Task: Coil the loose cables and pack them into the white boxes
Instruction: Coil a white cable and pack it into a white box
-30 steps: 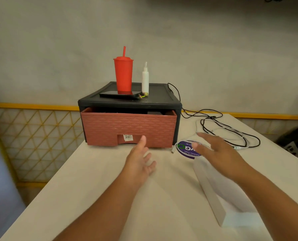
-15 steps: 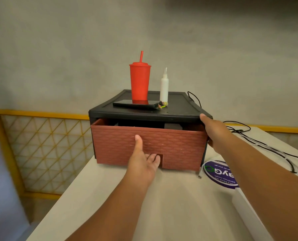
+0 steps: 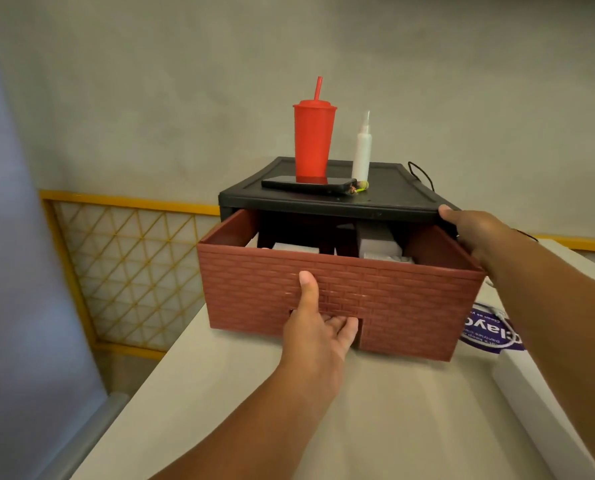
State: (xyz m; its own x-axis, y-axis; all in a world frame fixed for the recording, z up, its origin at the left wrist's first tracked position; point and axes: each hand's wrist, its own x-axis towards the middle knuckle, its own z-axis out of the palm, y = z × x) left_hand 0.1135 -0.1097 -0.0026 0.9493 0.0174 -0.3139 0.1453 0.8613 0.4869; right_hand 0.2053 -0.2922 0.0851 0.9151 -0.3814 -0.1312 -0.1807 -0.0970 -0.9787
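**Figure: Drawer open, both hands on the cabinet**

In my head view, the left hand (image 3: 318, 332) holds the brick-patterned drawer (image 3: 410, 306). Its fingers are curled into the handle notch and its thumb is pressed flat on the front. The right hand (image 3: 476, 233) clasps the right front corner of the black cabinet (image 3: 324, 204) with its thumb on the top rim; I cannot see its other fingers. The drawer stands partly out, with pale boxes (image 3: 375, 242) inside. A white box (image 3: 531, 393) lies on the table (image 3: 375, 427) at the right, its purple label (image 3: 490, 334) beside the drawer. A black cable (image 3: 422, 174) loops behind the cabinet. A red cup (image 3: 313, 143), a bottle (image 3: 362, 154) and a phone (image 3: 306, 184) sit on top.
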